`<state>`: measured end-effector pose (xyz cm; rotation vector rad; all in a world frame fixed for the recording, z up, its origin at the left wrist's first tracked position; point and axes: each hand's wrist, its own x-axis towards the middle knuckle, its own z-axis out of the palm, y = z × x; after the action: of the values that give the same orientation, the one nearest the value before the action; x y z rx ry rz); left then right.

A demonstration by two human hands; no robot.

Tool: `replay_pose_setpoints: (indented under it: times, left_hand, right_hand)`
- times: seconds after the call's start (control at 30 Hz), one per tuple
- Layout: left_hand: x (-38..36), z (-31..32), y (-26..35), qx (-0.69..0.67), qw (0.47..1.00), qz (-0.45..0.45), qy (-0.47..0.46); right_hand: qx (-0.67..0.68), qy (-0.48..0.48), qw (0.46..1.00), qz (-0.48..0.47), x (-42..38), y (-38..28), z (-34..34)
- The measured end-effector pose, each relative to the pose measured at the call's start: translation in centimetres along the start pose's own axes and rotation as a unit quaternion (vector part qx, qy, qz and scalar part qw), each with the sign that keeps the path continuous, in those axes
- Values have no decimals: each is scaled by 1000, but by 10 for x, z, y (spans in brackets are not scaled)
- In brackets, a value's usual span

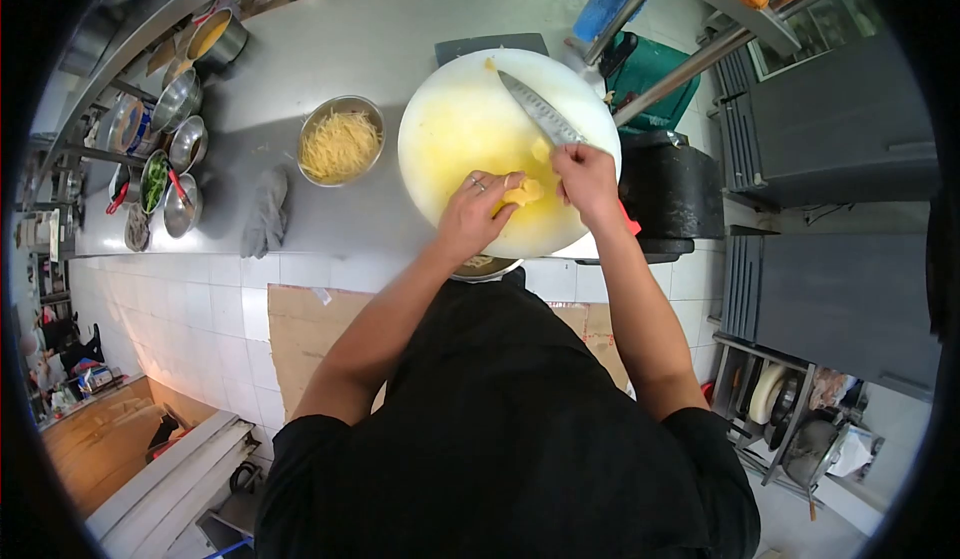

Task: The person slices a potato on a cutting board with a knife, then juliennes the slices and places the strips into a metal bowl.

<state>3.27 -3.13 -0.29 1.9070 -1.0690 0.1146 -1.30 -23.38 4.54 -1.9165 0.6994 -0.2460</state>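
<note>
The left hand's (474, 217) fingers pinch a yellow chunk (526, 193), perhaps peeled ginger, at their tips over the round cutting board (435, 129). The right hand's (586, 181) fingers close around the dimpled knife (543, 112), blade beyond them; tucked left fingertips would suit.

right of centre, the chef's knife (540, 106) has a dimpled metal blade and a smooth handle (629, 219), seemingly plastic. the chopping board (437, 99) under it looks like smooth matt plastic. upper left of centre, the bowl (379, 121) is shiny metal; the countertop (330, 44), satin metal. the rag (265, 211) at left is rumpled matt cloth; lower left, matt cardboard (305, 334) and glossy floor tiles (170, 304).
</note>
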Motion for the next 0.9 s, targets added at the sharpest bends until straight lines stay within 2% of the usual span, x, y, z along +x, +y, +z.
replay_pose_setpoints:
  times: [0.03, 0.13, 0.17, 0.2, 0.27, 0.33, 0.4, 0.43, 0.47, 0.5, 0.53, 0.6, 0.67, 0.8, 0.87, 0.9]
  left_hand:
    - [-1, 0, -1, -6, 1000, 2, 3]
    - [-2, 1, -3, 3, 1000, -1, -13]
    - [-2, 2, -4, 1, 1000, 1, -15]
    - [-2, 2, -4, -2, 1000, 2, -12]
    - [-2, 2, -4, -4, 1000, 5, -12]
    - [-3, 2, -3, -13, 1000, -9, -7]
    - [-4, 3, -4, -30, 999, -20, -6]
    - [-4, 3, -3, -47, 998, -32, -3]
    - [-4, 3, -2, -46, 998, -31, -3]
    - [-1, 2, 3, -21, 999, -40, 0]
    - [3, 1, 7, 4, 999, -49, 4]
    - [12, 4, 16, 21, 998, -56, -13]
    - [17, 10, 16, 38, 997, -61, -31]
    - [13, 20, 4, 49, 992, -86, -81]
    - [10, 18, 5, 40, 990, -99, -92]
    - [12, 12, 11, 33, 993, -90, -69]
  right_hand:
    - [84, -46, 989, 110, -13, 0, -4]
    - [125, -50, 982, 131, -41, 8, 3]
    - [58, -55, 985, 151, -45, 8, 6]
    - [59, -52, 985, 151, -46, 12, 11]
    - [-74, -55, 993, 68, -48, 27, 22]
    - [-78, -46, 994, 68, -50, 23, 18]
    - [-133, 45, 989, -37, -54, 13, 0]
    - [-221, 46, 974, -28, -55, 1, -14]
    - [-220, 46, 974, -29, -56, 5, -22]
    - [-326, 94, 930, -139, -56, 9, -32]
    - [-424, 141, 860, -246, -55, 12, -40]
    - [-439, 104, 861, -234, -52, 24, -42]
    - [-448, 16, 878, -167, -48, 30, -41]
    - [-421, -31, 900, -110, -67, 12, -52]
    - [-302, -82, 946, -84, -76, 19, -65]
    - [-274, -97, 954, -74, -85, 18, -71]
